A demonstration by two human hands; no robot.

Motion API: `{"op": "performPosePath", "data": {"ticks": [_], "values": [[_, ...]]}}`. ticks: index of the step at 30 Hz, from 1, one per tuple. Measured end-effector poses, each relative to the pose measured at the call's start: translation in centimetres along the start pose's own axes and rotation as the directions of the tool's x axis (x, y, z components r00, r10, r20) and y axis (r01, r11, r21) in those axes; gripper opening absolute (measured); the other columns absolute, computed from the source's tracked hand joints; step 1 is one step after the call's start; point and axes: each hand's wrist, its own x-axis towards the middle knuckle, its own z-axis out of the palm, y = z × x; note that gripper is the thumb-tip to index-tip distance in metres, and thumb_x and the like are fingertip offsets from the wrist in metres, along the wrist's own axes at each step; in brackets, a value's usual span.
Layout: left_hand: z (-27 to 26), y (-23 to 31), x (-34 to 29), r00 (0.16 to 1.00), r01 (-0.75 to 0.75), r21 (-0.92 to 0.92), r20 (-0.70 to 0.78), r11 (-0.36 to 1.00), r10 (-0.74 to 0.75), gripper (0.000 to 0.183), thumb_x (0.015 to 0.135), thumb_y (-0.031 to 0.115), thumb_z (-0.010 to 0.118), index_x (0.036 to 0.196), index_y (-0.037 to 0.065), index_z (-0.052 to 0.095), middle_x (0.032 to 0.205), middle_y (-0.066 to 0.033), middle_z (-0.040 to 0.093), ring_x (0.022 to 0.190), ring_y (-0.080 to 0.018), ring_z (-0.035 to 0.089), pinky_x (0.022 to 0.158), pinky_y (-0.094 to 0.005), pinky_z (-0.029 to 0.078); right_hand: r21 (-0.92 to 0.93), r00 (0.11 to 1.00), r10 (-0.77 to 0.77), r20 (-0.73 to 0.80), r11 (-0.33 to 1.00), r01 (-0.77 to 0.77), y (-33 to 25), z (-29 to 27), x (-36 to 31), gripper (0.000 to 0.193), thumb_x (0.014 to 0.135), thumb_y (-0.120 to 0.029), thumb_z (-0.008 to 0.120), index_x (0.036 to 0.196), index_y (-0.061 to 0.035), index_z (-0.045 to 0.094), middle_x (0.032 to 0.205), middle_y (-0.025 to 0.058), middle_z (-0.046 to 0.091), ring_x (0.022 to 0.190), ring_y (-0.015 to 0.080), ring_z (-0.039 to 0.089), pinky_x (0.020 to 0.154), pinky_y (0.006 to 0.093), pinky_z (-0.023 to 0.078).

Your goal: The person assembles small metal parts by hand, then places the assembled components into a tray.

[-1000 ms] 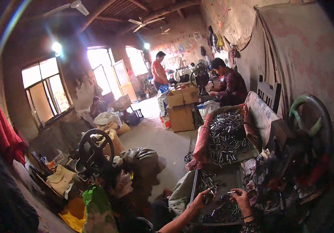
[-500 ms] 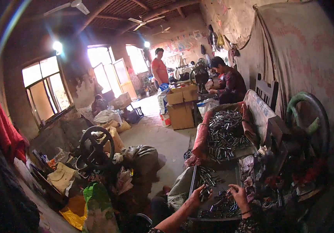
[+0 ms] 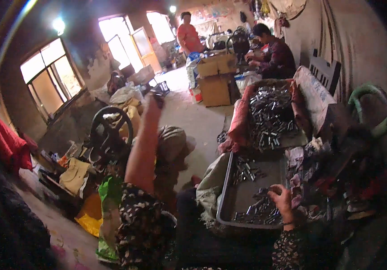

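Observation:
Over a grey tray (image 3: 221, 208) my right hand (image 3: 281, 198) has its fingers curled together, thumb against fingertips. Whatever they hold, if anything, is too small to make out. Small dark and shiny metal pieces (image 3: 258, 209) lie loose on the tray close to those fingertips, with another little heap (image 3: 246, 171) toward its far left. My left arm is stretched up and forward, away from the tray. The left hand (image 3: 153, 100) at its end is dark and smeared by motion, so its fingers cannot be read.
Beyond the tray, a red-lined bin (image 3: 237, 123) holds many metal pieces. Black handwheels (image 3: 111, 130) and a green-and-black wheel (image 3: 373, 108) flank me. Sacks (image 3: 172, 144) lie to the left. Cardboard boxes (image 3: 216, 90) and two people (image 3: 276, 56) (image 3: 190, 38) are farther off.
My left hand has left the tray, where it held several metal pieces, and swung up and left. My right hand stays over the tray. The view has tilted down.

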Motion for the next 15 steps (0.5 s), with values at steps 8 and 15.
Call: {"op": "performPosePath", "data": {"ticks": [8,15], "values": [[4.6,-21.6,-5.2,0.972,-0.123,0.462,0.233,0.879,0.014,0.026,0.082,0.032,0.050,0.087,0.006,0.054,0.065,-0.0004,0.050,0.056,-0.0099,0.049,0.050,-0.0193,0.043,-0.027,0.971,0.143,-0.193,0.988,-0.151,2.0,-4.4,-1.8,0.016,0.072,-0.015,0.066,0.080,-0.0017,0.061,0.073,0.0033,0.061,0.063,0.0098,0.055,0.059,0.0246,0.045],[-3.1,-37.7,-13.9,0.808,0.492,0.504,0.041,0.710,-0.588,0.033,0.082,0.035,0.051,0.087,0.003,0.053,0.074,-0.0053,0.057,0.066,-0.0157,0.056,0.054,-0.0284,0.047,0.121,0.968,0.183,-0.169,0.979,-0.164,-0.3,-3.4,-1.4,0.016,0.073,-0.014,0.065,0.083,-0.0024,0.061,0.070,-0.0001,0.059,0.058,0.0072,0.051,0.053,0.0230,0.043]]}}
